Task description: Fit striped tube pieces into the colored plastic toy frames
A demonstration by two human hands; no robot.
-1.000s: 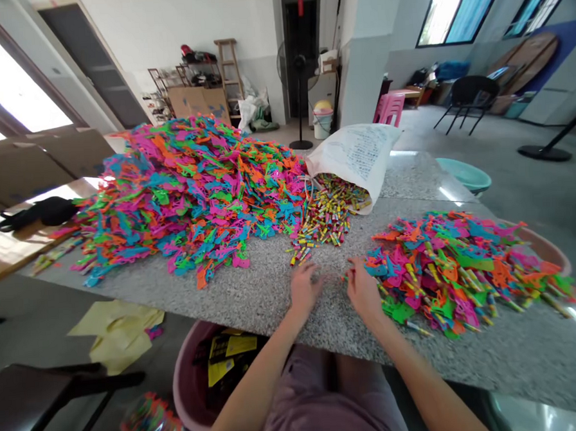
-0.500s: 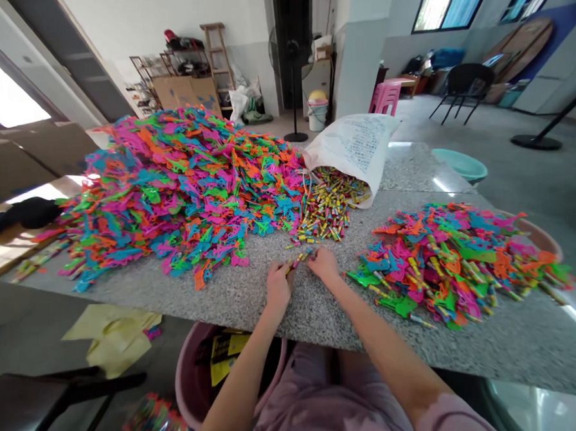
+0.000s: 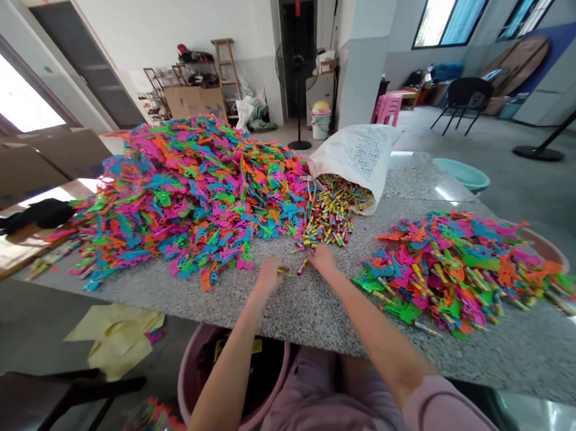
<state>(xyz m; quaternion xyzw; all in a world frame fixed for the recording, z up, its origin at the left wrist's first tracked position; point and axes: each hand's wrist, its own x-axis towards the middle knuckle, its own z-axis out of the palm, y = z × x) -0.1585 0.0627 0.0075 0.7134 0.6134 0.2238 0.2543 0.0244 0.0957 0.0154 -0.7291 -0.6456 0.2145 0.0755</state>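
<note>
My left hand [image 3: 270, 275] is closed above the granite tabletop, and a thin yellow printed tube [image 3: 284, 271] sticks out of its fingertips. A little to the right, my right hand [image 3: 323, 260] pinches a short yellow-and-red printed tube [image 3: 302, 267]. The two hands are apart. Just beyond them, a loose heap of similar short tubes [image 3: 331, 223] spills from the mouth of a white sack [image 3: 354, 146]. Left of the sack rises a big mound of flat plastic pieces [image 3: 204, 194] in pink, blue, green and orange.
On the right of the granite table [image 3: 303, 311] lies a smaller pile of coloured plastic pieces with tubes [image 3: 457, 264]. A pink tub [image 3: 185, 382] stands on the floor below the table edge. A teal basin [image 3: 462, 173] is at the far right.
My left hand has moved left, away from my right hand, opening a gap between them. Each hand keeps a tube. The camera view has shifted slightly upward.
</note>
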